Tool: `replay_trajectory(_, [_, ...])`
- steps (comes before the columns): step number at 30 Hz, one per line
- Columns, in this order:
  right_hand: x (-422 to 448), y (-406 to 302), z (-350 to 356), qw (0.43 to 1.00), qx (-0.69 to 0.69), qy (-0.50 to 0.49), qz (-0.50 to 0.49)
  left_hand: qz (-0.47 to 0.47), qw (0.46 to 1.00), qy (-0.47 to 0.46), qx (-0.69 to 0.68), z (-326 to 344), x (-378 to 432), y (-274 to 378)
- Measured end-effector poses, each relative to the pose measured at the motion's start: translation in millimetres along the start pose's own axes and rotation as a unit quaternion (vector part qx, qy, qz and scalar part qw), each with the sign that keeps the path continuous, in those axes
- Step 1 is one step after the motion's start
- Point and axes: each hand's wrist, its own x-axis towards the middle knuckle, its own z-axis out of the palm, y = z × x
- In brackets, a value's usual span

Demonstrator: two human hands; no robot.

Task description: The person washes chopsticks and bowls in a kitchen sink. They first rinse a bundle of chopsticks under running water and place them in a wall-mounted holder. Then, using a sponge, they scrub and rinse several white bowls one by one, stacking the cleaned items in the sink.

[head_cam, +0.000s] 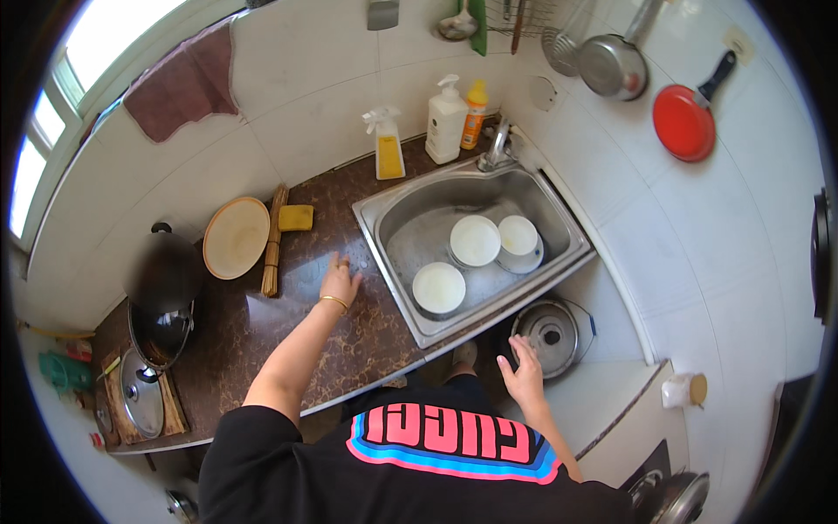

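Observation:
My left hand (339, 283), with a gold-coloured bangle at the wrist, is over the brown marbled countertop (353, 354), left of the sink. Its fingers point towards the wall and hold nothing. In front of my body, below the sink's front edge, my right hand (524, 374) is raised and empty, fingers apart from the thumb. The stainless steel sink (402, 245) contains several white dishes: a bowl (438, 288) at the front, a larger bowl (474, 240) in the middle, and a small bowl (518, 235) resting on a plate (524, 263).
Behind the sink stand a spray bottle (390, 154), a white pump bottle (446, 121) and an orange bottle (474, 121) beside the faucet (499, 147). A yellow sponge (296, 218) touches a bamboo brush (273, 252). Farther left are a basin (236, 239) and a black wok (160, 331).

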Motion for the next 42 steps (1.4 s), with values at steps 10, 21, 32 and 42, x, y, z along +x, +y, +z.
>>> replay_trajectory(10, [224, 18, 32, 0.923, -0.03, -0.283, -0.26, -0.156, 0.952, 0.146, 0.219, 2, 113, -52])
replay_trajectory(21, [310, -55, 110, 0.873, 0.091, -0.329, -0.35, -0.228, 0.94, 0.196, 0.158, -7, 149, -86])
replay_trajectory(32, [291, -60, 128, 0.688, 0.601, -0.347, 0.212, -0.228, 0.706, 0.052, -0.668, 11, 95, 121])
replay_trajectory(42, [316, 10, 76, 0.854, 0.457, -0.244, 0.052, -0.166, 0.82, -0.027, -0.547, 74, 121, 178])
